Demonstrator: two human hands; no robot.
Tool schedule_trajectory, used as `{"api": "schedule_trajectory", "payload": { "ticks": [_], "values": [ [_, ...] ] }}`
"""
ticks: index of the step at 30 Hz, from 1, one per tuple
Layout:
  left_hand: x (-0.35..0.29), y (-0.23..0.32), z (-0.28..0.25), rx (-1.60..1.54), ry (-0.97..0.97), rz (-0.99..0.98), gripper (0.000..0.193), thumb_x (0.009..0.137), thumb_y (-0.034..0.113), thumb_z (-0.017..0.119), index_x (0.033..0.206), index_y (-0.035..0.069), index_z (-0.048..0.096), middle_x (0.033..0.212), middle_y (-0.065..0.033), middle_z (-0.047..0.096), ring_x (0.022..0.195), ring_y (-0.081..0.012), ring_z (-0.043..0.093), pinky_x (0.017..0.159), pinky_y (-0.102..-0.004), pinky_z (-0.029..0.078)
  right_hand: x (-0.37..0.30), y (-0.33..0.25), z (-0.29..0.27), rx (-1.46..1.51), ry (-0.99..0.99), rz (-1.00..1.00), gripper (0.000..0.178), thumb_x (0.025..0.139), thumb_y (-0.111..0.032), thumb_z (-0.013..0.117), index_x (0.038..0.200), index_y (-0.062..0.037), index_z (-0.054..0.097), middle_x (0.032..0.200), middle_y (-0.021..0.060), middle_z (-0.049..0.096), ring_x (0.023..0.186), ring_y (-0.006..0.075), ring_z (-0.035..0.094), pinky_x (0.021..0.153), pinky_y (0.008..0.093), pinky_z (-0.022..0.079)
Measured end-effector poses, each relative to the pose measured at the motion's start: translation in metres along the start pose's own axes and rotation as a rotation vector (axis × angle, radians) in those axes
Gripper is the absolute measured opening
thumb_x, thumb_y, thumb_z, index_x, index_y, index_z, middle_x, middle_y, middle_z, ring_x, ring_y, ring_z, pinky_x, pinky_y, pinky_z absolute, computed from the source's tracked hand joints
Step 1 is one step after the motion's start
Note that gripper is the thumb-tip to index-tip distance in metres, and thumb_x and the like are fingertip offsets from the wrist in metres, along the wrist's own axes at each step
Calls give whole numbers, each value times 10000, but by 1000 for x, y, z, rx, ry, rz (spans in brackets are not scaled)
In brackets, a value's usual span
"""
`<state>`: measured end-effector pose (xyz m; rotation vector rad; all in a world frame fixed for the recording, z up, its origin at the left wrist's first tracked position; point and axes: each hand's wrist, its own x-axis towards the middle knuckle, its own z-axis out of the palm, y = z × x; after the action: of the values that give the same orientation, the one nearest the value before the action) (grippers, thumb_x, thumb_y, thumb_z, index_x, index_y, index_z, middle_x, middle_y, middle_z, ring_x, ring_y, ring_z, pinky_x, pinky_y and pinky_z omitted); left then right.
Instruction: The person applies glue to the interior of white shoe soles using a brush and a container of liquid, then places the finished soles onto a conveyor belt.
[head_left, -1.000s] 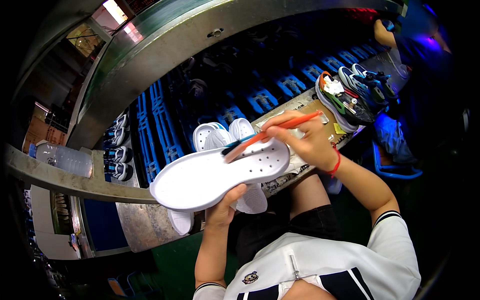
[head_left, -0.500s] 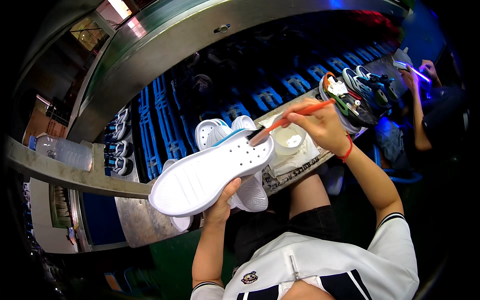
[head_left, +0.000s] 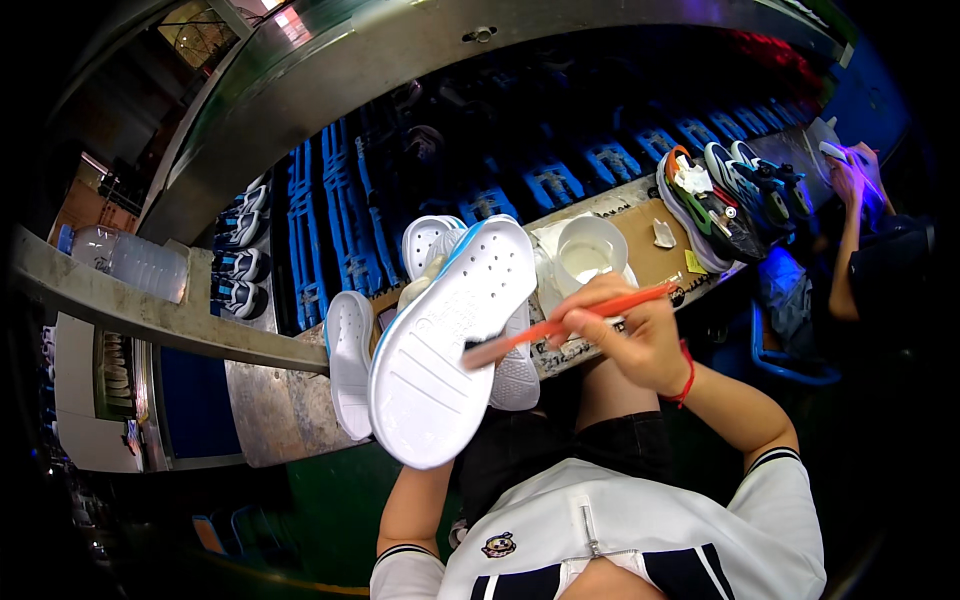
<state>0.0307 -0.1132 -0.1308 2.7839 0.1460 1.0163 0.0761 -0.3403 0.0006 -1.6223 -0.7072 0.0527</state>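
Note:
My left hand [head_left: 413, 291] is mostly hidden behind a white shoe sole [head_left: 440, 370], with only its fingers showing at the far edge. It holds the sole tilted, the side with small holes and ridges facing up; a blue line runs along its rim. My right hand [head_left: 635, 335] grips the orange handle of a brush [head_left: 575, 320], whose tip touches the middle of the sole. Other white soles lie around it: one to the left [head_left: 349, 365], one beyond [head_left: 428, 243], and one partly covered on the right [head_left: 516, 365].
A white bowl of liquid [head_left: 622, 244] stands on a cloth near cardboard [head_left: 655, 225]. Shoes [head_left: 715, 205] are at the right, below a metal beam [head_left: 380, 75]. A large plastic bottle [head_left: 130, 262] rests on the left ledge. Another person's hands [head_left: 855, 170] work at far right.
The sole has turned more upright, its heel swinging nearer to me, and my left hand has gone behind it. The brush has moved from the holed end to the middle.

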Motion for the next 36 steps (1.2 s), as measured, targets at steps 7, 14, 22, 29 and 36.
{"api": "schedule_trajectory", "payload": {
  "ticks": [7,14,22,29,36],
  "values": [
    [34,42,-56,-763,-145,-182,596,730,292,763,1251,134,521,1167,-79,565,1070,-249,558,935,-362,426,45,15,-6,115,-67,-177,120,883,-76,594,916,15,665,856,108,660,796,168,629,739,287,493],
    [48,35,-71,-414,-88,132,605,843,418,611,1368,169,442,1345,-63,496,1215,-213,497,1034,-397,371,51,18,-62,133,10,19,171,881,-103,602,920,50,666,817,112,675,770,180,643,756,296,493],
    [385,25,-67,-1525,-94,-172,295,799,10,657,1073,-45,564,1075,-136,600,1007,-258,612,923,-363,507,14,-8,-82,587,474,-145,197,937,-133,523,993,28,624,850,108,668,743,161,652,749,241,460],
    [330,10,-75,-907,151,164,436,835,-20,577,1224,-56,383,1035,-141,592,810,-223,646,646,-333,589,-39,29,-86,476,527,170,191,925,-131,537,985,29,621,788,125,674,732,153,647,716,242,442],
    [129,-131,-71,146,-842,739,232,712,22,543,939,65,519,906,-107,561,877,-289,591,719,-374,514,-68,63,-68,477,505,368,210,923,-143,538,987,43,614,768,126,675,720,152,641,698,245,454]
  ]
}}
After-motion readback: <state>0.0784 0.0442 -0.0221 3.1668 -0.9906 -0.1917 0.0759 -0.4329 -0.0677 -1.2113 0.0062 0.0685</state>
